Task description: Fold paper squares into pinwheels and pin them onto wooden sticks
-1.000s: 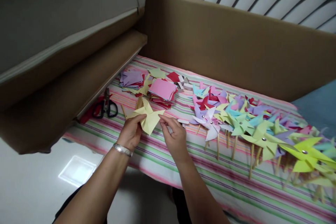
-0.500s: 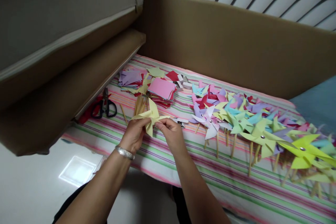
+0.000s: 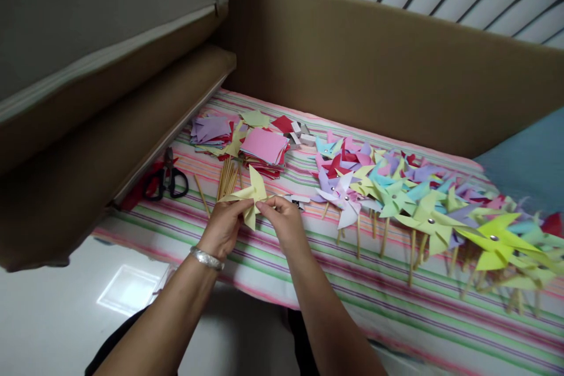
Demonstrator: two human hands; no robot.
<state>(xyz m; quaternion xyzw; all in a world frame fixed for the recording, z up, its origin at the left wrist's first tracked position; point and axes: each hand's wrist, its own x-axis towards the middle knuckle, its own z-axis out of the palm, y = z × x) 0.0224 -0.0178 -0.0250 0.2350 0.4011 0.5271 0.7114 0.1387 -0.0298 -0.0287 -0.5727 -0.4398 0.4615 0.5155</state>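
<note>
A pale yellow paper pinwheel with folded blades is held above the striped cloth. My left hand is closed on its left side, the thumb pressed near the centre. At the pinwheel's middle, the fingertips of my right hand pinch together; whether a small pin sits between them I cannot make out. No stick shows on this pinwheel. Just behind my hands lies a bundle of thin wooden sticks. Past the sticks is a stack of coloured paper squares, pink on top.
Finished pinwheels on sticks cover the right side of the striped cloth. Black-handled scissors lie at left beside brown cushions. Another paper pile and small white boxes stand behind. A brown panel borders the back.
My right fingertips have shifted slightly left, closer in at the pinwheel's centre. The camera view has turned a little, so the surroundings sit farther left. Both hands keep hold of the pinwheel.
</note>
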